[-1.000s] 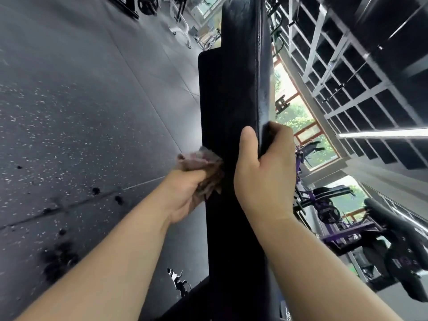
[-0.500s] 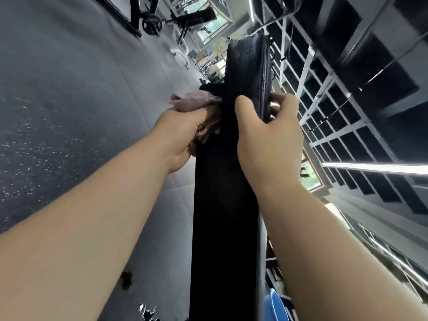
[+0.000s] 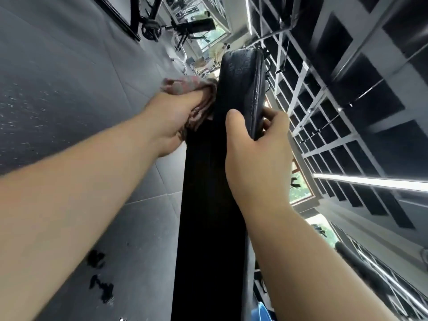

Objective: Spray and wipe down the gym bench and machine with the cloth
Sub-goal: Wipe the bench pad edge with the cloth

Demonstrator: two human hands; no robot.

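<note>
Left hand [image 3: 172,117] presses cloth [image 3: 185,85] on bench pad [image 3: 236,89] side, 11 o'clock. Right hand [image 3: 257,147] clamps pad's 3 o'clock edge. Advice: brace firmly, overlap strokes, cover the seam.

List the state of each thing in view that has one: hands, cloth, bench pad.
left hand: grips the cloth, pressing it against the pad's left side
cloth: bunched up, held against the pad near its far end
right hand: grips the pad's right edge, thumb on the face, fingers wrapped behind
bench pad: held at its edge by the right hand, cloth in contact on the other side
</note>
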